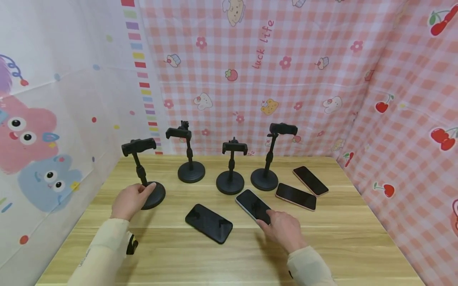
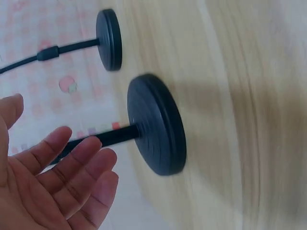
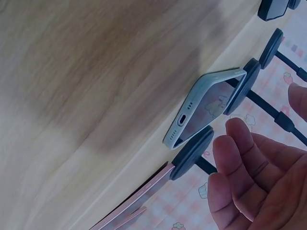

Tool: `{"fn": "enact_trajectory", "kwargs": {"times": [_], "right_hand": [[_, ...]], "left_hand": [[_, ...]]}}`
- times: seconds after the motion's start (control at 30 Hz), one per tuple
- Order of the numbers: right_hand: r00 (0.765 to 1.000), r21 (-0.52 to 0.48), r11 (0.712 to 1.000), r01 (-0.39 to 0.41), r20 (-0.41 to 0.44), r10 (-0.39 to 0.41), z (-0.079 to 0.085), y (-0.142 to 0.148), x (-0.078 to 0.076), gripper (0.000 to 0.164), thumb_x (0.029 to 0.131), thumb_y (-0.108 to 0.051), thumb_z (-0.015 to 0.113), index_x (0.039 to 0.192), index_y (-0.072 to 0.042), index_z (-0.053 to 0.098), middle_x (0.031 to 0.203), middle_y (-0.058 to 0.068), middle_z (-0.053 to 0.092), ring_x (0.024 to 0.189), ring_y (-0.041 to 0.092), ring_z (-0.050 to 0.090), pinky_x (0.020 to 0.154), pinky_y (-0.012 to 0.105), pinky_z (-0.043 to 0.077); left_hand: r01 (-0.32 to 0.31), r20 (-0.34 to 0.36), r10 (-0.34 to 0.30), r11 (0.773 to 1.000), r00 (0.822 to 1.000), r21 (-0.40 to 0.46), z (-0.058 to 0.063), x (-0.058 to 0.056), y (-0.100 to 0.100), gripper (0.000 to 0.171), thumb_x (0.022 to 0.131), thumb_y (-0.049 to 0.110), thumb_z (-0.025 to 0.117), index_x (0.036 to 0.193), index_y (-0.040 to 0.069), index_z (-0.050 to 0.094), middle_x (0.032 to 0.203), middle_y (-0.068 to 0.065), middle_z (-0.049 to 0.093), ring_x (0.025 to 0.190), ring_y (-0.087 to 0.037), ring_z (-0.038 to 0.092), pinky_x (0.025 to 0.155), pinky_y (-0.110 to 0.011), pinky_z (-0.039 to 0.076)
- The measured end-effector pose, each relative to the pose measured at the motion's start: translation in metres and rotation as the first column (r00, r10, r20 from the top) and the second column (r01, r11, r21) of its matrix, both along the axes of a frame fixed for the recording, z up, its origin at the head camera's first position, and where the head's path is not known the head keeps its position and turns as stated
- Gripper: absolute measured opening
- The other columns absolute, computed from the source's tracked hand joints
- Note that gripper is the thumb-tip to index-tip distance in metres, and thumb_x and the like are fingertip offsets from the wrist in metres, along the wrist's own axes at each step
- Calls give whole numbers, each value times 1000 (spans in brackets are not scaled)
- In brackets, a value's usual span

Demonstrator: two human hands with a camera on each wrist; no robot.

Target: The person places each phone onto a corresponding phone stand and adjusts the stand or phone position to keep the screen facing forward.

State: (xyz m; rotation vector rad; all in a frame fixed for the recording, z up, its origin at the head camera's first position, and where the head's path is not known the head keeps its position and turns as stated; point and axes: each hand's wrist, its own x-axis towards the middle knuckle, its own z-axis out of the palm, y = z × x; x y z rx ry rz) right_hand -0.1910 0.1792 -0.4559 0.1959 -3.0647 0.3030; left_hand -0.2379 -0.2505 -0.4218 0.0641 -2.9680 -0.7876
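My left hand [image 1: 130, 200] is beside the leftmost black phone stand [image 1: 154, 198]. In the left wrist view its loosely bent fingers [image 2: 91, 165] overlap the stand's pole, and no grip on it shows. Over the near end of a pale-edged phone [image 1: 252, 204] hovers my right hand [image 1: 286, 230]. From the right wrist, this phone [image 3: 194, 103] lies flat on the table, with a gap between it and the relaxed fingers [image 3: 230, 158]. A black phone [image 1: 208, 223] lies between the two hands, screen up.
Three more black phone stands [image 1: 191, 172] stand along the back of the wooden table [image 1: 171, 258]. Two phones with pink edges [image 1: 295, 197] lie at the right. Patterned cloth [image 1: 222, 51] hangs behind the table and along both sides.
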Motion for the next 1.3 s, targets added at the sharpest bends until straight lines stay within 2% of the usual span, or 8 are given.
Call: {"fn": "enact_trajectory", "kwargs": {"times": [0.13, 0.27, 0.37, 0.5, 0.63, 0.8, 1.07, 1.3], "right_hand": [[1000, -10, 1000, -15, -21, 15, -2, -3, 2, 54, 85, -49, 62, 114, -4, 69, 101, 20, 73, 88, 35, 66, 69, 50, 54], [1000, -19, 1000, -20, -15, 20, -5, -5, 4, 54, 85, -49, 63, 115, -4, 69, 103, 19, 73, 90, 35, 66, 70, 51, 54], [1000, -22, 1000, -21, 2, 21, -7, -6, 5, 54, 85, -49, 63, 115, -4, 68, 106, 19, 72, 93, 35, 65, 72, 51, 54], [1000, -31, 999, -26, 7, 26, -7, -6, 7, 54, 85, -47, 63, 115, -3, 68, 108, 20, 72, 94, 36, 65, 74, 52, 54], [1000, -33, 999, -28, 3, 28, -8, -6, 8, 54, 85, -48, 63, 115, -3, 68, 108, 21, 71, 95, 36, 64, 74, 52, 54], [1000, -24, 999, -25, 2, 25, -7, -6, 8, 55, 85, -49, 63, 115, -3, 68, 108, 21, 71, 95, 36, 64, 74, 52, 54], [999, -5, 1000, -29, 14, 29, -7, -11, 7, 54, 85, -49, 63, 115, -4, 68, 108, 20, 71, 94, 36, 64, 74, 53, 54], [998, 2, 998, -55, -4, 55, -8, -16, 7, 53, 84, -48, 64, 114, -4, 68, 106, 19, 71, 94, 35, 65, 74, 52, 54]], "left_hand": [[-35, -6, 35, 999, 999, -9, 4, -4, -11, 75, 96, 59, 35, 109, -10, 61, 93, -30, 66, 73, -38, 59, 59, -46, 48], [-88, -4, 88, 996, 996, 24, 10, -10, -16, 86, 95, 62, 34, 134, -14, 41, 118, -38, 58, 95, -47, 59, 71, -58, 50], [-117, -6, 117, 991, 993, 66, 14, -16, -18, 89, 94, 63, 35, 140, -13, 33, 124, -39, 53, 101, -48, 56, 75, -60, 49], [-118, -26, 122, 985, 992, 126, 19, -25, -17, 83, 95, 57, 39, 141, -12, 32, 125, -39, 51, 105, -49, 53, 82, -61, 47], [-111, -59, 121, 982, 991, 154, 20, -32, -15, 69, 98, 46, 45, 134, -13, 43, 119, -37, 56, 99, -47, 55, 79, -60, 48], [-113, -112, 130, 984, 985, 141, 19, -38, -13, 52, 98, 38, 50, 112, -12, 56, 103, -34, 62, 86, -44, 59, 72, -56, 48], [-87, -162, 106, 989, 981, 117, 16, -42, -13, 46, 99, 35, 49, 99, -10, 57, 92, -33, 64, 75, -41, 59, 65, -54, 48], [-51, -253, 71, 995, 965, 85, 15, -43, -14, 39, 98, 26, 52, 85, -9, 58, 78, -30, 63, 65, -40, 56, 62, -53, 46]]}}
